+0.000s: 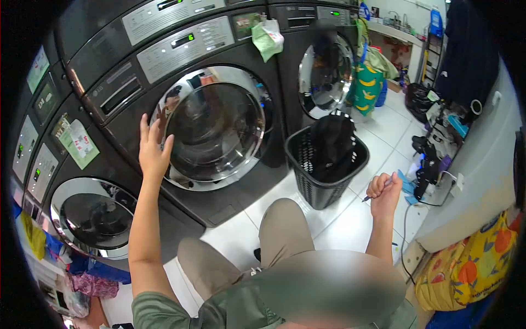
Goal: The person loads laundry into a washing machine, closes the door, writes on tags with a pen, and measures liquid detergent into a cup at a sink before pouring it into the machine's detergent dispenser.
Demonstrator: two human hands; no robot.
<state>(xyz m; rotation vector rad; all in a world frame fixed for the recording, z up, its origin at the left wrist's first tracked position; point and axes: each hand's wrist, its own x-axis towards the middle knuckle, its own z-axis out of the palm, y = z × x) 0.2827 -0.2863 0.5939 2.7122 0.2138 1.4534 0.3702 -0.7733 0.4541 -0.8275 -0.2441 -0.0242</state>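
My left hand (pixel 154 152) is raised with its fingers spread at the left rim of the round washing machine door (pixel 216 131). Whether the fingertips touch the rim I cannot tell. That door is closed, and a green digit glows on the control panel (pixel 186 43) above it. Off to the right, my right hand (pixel 385 192) is closed around a slim pen (pixel 365 199), its dark tip pointing left. A dark grey laundry basket (pixel 323 189) stands on the floor between my knees and another machine, with black clothing (pixel 333 145) heaped in it.
Behind the basket, a second machine's round door (pixel 326 77) appears swung open. At left is another closed machine door (pixel 96 214). A green banana-print bag (pixel 368 88), a black plastic bag (pixel 419 101) and a yellow patterned bag (pixel 466 263) line the right side. A cable (pixel 404 241) trails there.
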